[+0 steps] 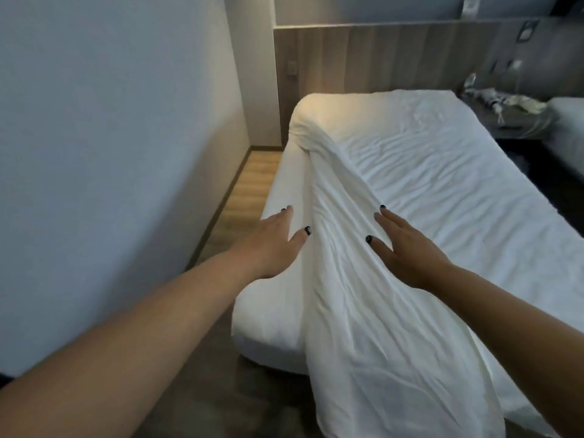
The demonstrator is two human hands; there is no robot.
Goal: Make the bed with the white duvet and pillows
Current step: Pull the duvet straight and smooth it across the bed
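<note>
Both hands flat, fingers straight: left hand [271, 238] at 9 o'clock, right hand [407, 248] on the white duvet [363, 279] draping off the bed [442, 159]. Looks soft and floppy, so I'd grab its hem.

Two hands reach out, the left hand [271, 245] and the right hand [407, 248], each showing three dark-painted nails. There is one white duvet [363, 295] draped over one bed [426, 172], while the edge of a second bed [568, 121] shows at the far right, making two beds. One dark bedside counter [493, 116] stands between them, carrying a heap of small items too blurred to count, and one small wall switch [292, 68] sits on one wooden headboard panel [379, 55].
</note>
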